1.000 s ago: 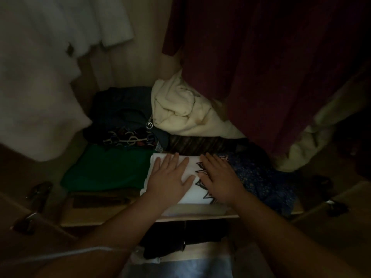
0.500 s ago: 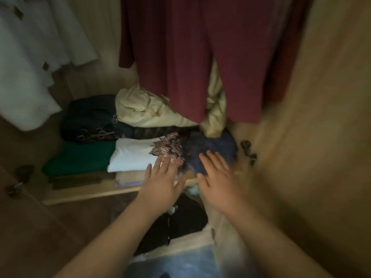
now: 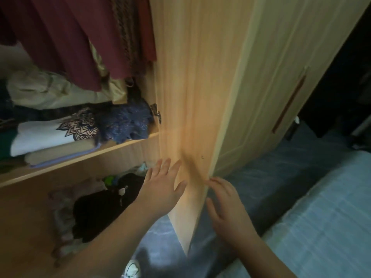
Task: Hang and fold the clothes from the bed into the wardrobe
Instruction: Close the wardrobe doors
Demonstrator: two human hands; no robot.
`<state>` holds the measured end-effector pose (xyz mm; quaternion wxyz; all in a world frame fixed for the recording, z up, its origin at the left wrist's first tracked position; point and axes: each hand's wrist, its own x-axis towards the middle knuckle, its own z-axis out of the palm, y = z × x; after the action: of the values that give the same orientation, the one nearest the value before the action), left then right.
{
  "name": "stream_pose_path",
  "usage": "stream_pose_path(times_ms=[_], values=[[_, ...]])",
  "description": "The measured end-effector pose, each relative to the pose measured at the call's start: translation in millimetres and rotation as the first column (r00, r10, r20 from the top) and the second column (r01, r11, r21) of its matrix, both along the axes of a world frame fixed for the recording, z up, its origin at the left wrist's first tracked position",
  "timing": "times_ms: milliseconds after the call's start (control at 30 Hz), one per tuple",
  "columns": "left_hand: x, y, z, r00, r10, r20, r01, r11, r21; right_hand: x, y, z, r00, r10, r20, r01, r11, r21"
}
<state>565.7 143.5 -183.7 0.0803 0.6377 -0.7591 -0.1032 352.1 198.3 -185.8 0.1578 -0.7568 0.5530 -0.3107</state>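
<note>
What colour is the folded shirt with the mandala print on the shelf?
The folded shirt is white, with a dark and pinkish mandala print at its right end; the head view shows it.

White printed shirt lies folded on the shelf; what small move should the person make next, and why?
Probably turn right toward the bed for another garment: the white printed shirt lies folded on the shelf, and the left hand and right hand are both empty beside the open wardrobe door.

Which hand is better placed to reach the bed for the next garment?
Probably the right hand: it hangs open on the bed side of the open wardrobe door. The left hand, also open, is in front of the door's inner face, on the shelf side.
</note>
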Motion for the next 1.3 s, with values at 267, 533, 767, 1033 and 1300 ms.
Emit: stream_pose_path(times_ms=[267, 533, 767, 1033, 1300], values=[[-2.2, 19.4, 17.2, 0.999, 0.042, 0.012, -0.041, 0.997, -0.073, -7.6, -35.3, 21.2, 0.99, -0.045, 0.132, 0.028, 0.992, 0.123], [61.6, 44.6, 18.7, 0.986, 0.158, -0.056, -0.163, 0.981, -0.106, 38.8, -28.5, 12.9, 0.967, -0.064, 0.247, 0.023, 0.986, 0.165], [134.3, 62.3, 8.9, 0.95, 0.227, -0.215, -0.245, 0.967, -0.063, 134.2, -12.1, -3.9, 0.982, 0.128, 0.137, -0.117, 0.99, -0.082], [291.7, 56.2, 2.9, 0.886, 0.382, -0.263, -0.407, 0.912, -0.046, 313.8, -57.6, -19.0, 0.928, 0.37, 0.043, -0.368, 0.929, -0.048], [406.2, -0.7, 10.6, 0.847, 0.428, -0.317, -0.473, 0.877, -0.08, 448.2, -118.8, -10.7, 0.96, 0.276, -0.053, -0.275, 0.961, 0.027]])
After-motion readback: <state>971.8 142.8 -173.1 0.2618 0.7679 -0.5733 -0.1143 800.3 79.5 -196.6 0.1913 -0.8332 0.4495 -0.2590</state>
